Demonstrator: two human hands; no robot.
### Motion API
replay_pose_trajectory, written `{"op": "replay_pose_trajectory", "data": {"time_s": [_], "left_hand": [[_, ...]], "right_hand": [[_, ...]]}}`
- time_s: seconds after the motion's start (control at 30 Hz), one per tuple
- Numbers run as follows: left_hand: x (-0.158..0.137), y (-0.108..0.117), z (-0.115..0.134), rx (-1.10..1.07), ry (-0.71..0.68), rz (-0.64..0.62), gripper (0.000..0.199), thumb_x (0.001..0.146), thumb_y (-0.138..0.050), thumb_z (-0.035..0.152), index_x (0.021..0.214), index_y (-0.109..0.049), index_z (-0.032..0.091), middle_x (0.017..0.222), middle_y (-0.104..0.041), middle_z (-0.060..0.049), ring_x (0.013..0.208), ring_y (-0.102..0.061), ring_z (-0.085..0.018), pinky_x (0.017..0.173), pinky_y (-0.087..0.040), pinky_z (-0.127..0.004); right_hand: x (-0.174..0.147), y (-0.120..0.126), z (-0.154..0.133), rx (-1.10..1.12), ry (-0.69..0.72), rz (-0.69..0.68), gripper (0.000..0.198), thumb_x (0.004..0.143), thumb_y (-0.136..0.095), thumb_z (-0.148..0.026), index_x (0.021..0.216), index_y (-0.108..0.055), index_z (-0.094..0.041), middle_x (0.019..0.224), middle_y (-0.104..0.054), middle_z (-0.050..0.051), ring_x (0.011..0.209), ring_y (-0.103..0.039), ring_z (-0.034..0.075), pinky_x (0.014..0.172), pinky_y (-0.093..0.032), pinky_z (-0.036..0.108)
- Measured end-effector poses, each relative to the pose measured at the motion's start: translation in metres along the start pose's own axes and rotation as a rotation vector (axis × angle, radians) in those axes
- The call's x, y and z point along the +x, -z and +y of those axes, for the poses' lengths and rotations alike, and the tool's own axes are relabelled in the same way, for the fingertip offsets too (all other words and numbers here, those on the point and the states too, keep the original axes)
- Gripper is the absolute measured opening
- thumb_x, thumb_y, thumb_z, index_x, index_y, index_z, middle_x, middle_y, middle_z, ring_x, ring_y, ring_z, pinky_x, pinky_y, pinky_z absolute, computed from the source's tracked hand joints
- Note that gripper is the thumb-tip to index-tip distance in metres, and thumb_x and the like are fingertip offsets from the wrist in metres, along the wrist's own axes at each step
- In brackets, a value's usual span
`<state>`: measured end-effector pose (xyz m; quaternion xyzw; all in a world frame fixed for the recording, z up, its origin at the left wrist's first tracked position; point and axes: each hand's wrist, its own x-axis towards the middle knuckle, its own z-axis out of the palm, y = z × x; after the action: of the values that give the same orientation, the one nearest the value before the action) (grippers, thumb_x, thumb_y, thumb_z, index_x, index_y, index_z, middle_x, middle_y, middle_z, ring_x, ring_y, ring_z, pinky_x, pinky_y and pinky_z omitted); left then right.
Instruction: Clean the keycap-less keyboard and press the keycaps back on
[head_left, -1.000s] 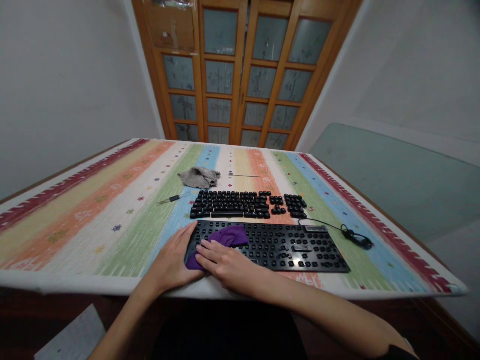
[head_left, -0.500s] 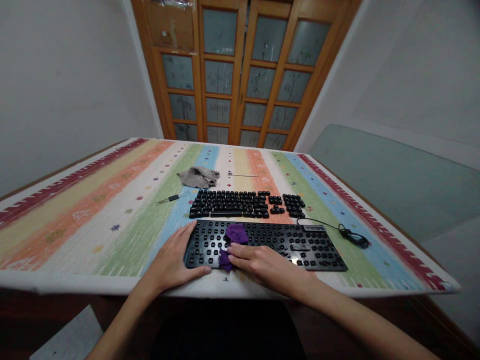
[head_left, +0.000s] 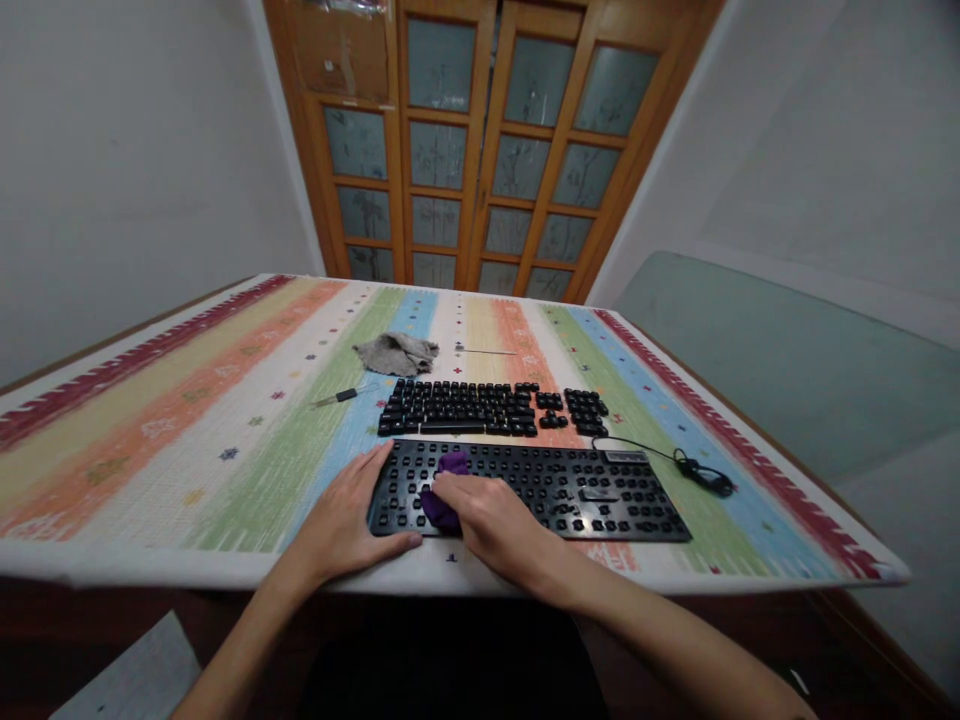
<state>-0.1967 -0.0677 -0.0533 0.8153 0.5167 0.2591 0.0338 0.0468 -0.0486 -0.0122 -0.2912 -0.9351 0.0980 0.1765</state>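
A black keyboard base (head_left: 517, 495), stripped of its keycaps, lies along the front of the table. My left hand (head_left: 345, 520) rests at its left end, thumb along the front edge and fingers stretched up the side. In my right hand (head_left: 491, 515) a purple cloth (head_left: 444, 500) is bunched and pressed on the left part of the base. The right fingers are closed round it, and their tips are partly hidden. Just beyond the base, loose black keycaps (head_left: 457, 405) are laid out in keyboard order.
Behind the keycaps lie a crumpled grey cloth (head_left: 397, 353) and a thin rod-like tool (head_left: 487, 351). A small wire tool with a black grip (head_left: 346, 395) sits to the left. The keyboard's bundled cable (head_left: 705, 475) lies at the right on the striped tablecloth (head_left: 247, 440).
My right hand has moved slightly left and its fingers have curled in, gathering the purple cloth into a tighter bunch. My left hand has stayed in place.
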Motion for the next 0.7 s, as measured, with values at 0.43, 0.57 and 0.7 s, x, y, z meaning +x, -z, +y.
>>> {"op": "replay_pose_trajectory", "data": {"time_s": [0.43,0.57,0.7], "left_hand": [[-0.002,-0.006,-0.005,0.002,-0.019,0.043,0.102,0.07,-0.073,0.048,0.153,-0.023,0.017,0.149,-0.046,-0.02,0.131,-0.052,-0.039,0.109,-0.046,-0.055],[-0.001,-0.004,-0.002,0.0,0.006,0.039,0.106,0.069,-0.075,0.057,0.153,-0.024,0.018,0.148,-0.048,-0.019,0.13,-0.053,-0.039,0.108,-0.047,-0.054],[0.0,-0.003,-0.002,0.01,0.001,0.034,0.109,0.07,-0.073,0.065,0.154,-0.021,0.018,0.146,-0.049,-0.02,0.129,-0.054,-0.04,0.107,-0.046,-0.055]], "right_hand": [[0.037,-0.041,-0.023,-0.162,0.047,-0.007,0.047,0.101,-0.049,-0.025,0.138,-0.049,0.005,0.147,-0.046,0.029,0.146,-0.034,0.031,0.118,-0.036,0.048],[0.023,-0.035,-0.015,-0.218,0.117,-0.033,0.04,0.099,-0.043,-0.011,0.137,-0.051,0.002,0.146,-0.05,0.025,0.14,-0.045,0.027,0.116,-0.04,0.04],[0.012,-0.018,-0.006,-0.277,0.241,-0.011,0.03,0.1,-0.04,-0.007,0.121,-0.059,0.0,0.132,-0.061,0.023,0.124,-0.059,0.024,0.101,-0.053,0.033]]}}
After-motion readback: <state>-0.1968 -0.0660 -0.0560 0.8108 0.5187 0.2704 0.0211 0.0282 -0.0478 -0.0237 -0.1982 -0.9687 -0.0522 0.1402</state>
